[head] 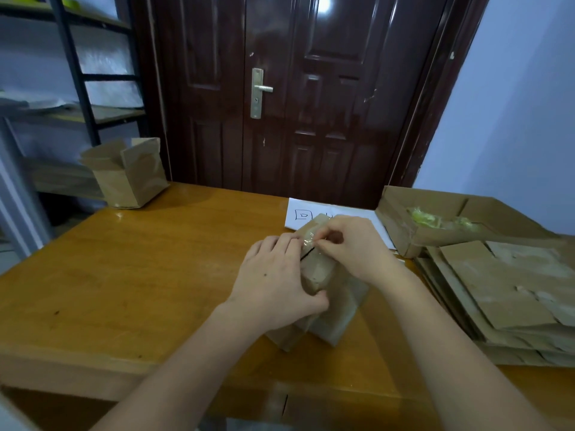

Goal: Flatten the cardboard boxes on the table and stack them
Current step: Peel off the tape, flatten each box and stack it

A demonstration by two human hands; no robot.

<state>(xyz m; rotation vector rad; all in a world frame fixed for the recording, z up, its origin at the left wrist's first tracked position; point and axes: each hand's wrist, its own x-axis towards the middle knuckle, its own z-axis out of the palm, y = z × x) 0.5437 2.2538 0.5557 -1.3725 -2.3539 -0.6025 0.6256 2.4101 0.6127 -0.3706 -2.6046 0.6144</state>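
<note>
Head view shows me the small taped brown cardboard box point(323, 293) at table centre, my left hand point(273, 284) clamping its nine o'clock side while my right hand point(357, 247) pinches clear tape point(311, 242) at twelve o'clock atop its seam.

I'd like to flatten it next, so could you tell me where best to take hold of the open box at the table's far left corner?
The open cardboard box stands upright with its flaps raised and its opening facing up. Probably best to come from above and grip two opposite walls at the rim, thumbs outside, fingers inside. Both the left hand and right hand are busy with the taped box.
</note>
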